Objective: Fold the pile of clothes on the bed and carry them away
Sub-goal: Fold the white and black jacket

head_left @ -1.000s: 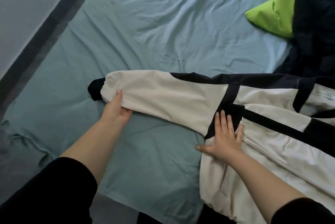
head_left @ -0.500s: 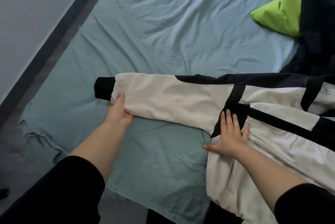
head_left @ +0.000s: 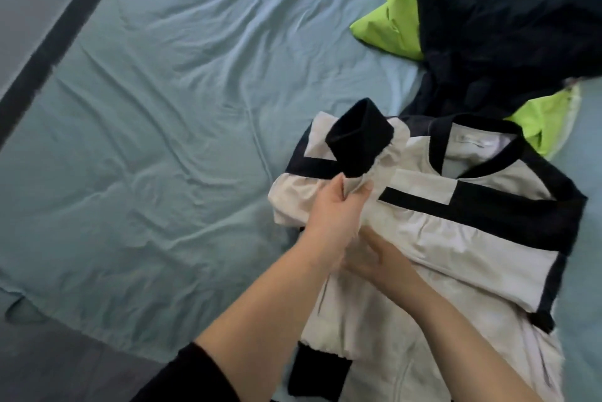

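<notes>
A cream jacket with black bands (head_left: 456,239) lies spread on the bed, collar toward the far side. Its left sleeve is folded over the chest, the black cuff (head_left: 358,138) standing up. My left hand (head_left: 338,209) pinches the sleeve fabric just below that cuff. My right hand (head_left: 381,261) lies flat on the jacket body beneath my left wrist, partly hidden by it. Behind the jacket lies a dark navy garment with lime-green lining (head_left: 508,30), crumpled and unfolded.
The wrinkled light-blue sheet (head_left: 163,125) covers the bed to the left of the clothes. The bed's near edge (head_left: 81,333) runs along the lower left, with grey floor below it. A dark strip (head_left: 55,43) borders the bed at the upper left.
My left hand has carried the outstretched sleeve from the left across onto the jacket's chest. My right hand slid down the jacket body. The view has swung right, showing more of the navy garment.
</notes>
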{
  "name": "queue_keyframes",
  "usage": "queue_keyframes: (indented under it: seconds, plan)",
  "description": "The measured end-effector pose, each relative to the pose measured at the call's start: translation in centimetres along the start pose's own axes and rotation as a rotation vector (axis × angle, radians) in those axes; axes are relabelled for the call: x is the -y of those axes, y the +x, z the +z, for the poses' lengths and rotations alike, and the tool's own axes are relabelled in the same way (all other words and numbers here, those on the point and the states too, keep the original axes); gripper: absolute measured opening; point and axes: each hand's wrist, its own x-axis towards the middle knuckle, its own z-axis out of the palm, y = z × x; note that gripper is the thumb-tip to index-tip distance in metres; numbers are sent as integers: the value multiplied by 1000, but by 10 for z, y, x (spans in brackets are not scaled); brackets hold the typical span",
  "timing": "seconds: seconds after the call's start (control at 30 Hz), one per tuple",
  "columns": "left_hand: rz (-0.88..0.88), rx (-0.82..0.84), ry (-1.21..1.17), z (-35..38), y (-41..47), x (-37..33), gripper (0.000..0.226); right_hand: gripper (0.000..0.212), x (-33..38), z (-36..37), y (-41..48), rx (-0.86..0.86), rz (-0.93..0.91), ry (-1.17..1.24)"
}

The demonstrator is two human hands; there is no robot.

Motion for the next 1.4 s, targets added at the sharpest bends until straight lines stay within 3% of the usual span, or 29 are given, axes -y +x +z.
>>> queue_keyframes:
  seconds: [0.1, 0.17, 0.23, 0.33, 0.47, 0.53, 0.67, 0.77, 0.83, 0.9, 1.0, 1.07, 1.13, 1.23, 1.3, 1.4]
  plan:
    - [-13, 172, 220, 53, -1, 38, 17, 48, -35, -44, -40, -152, 138, 623]
    - [-21, 259, 339, 78, 1, 62, 28, 55, -52, -73, -56, -260, 155, 1031]
    - [-17, 347, 538, 93, 4, 84, 47, 61, -63, -95, -62, -314, 115, 1210]
    - [-41, 507, 976, 101, 11, 116, 67, 58, -72, -104, -53, -393, 169, 1012]
    - [125, 560, 1395, 99, 14, 132, 67, 32, -74, -104, -31, -772, 325, 769]
    - [306, 476, 1500, 96, 12, 129, 59, 12, -78, -113, -30, -846, 259, 727]
    - [483, 163, 1586, 79, 17, 112, 57, 11, -97, -152, -47, -863, 108, 704]
    - [409, 12, 1725, 60, 32, 106, 55, 13, -122, -178, -52, -919, 125, 657]
    - [288, 21, 1761, 50, 45, 107, 56, 15, -139, -184, -48, -934, 178, 550]
    - [201, 86, 1758, 43, 57, 111, 58, 3, -149, -187, -41, -916, 250, 426]
    - [248, 98, 1795, 39, 65, 118, 59, 50, -147, -183, -34, -1045, 386, 34]
    - [355, 86, 1843, 45, 65, 122, 58, 60, -128, -168, -29, -1145, 199, -298]
    - [408, 107, 1886, 49, 68, 129, 57, 55, -112, -140, -17, -929, -67, -522]
    - [399, 167, 1936, 38, 79, 134, 58, 55, -133, -121, -6, -440, -79, -884]
    - [424, 189, 1999, 21, 87, 129, 60, 59, -160, -138, -7, -387, 39, -975]
    - [442, 94, 2047, 9, 88, 121, 65, 60, -168, -148, -7, -466, 131, -1001]
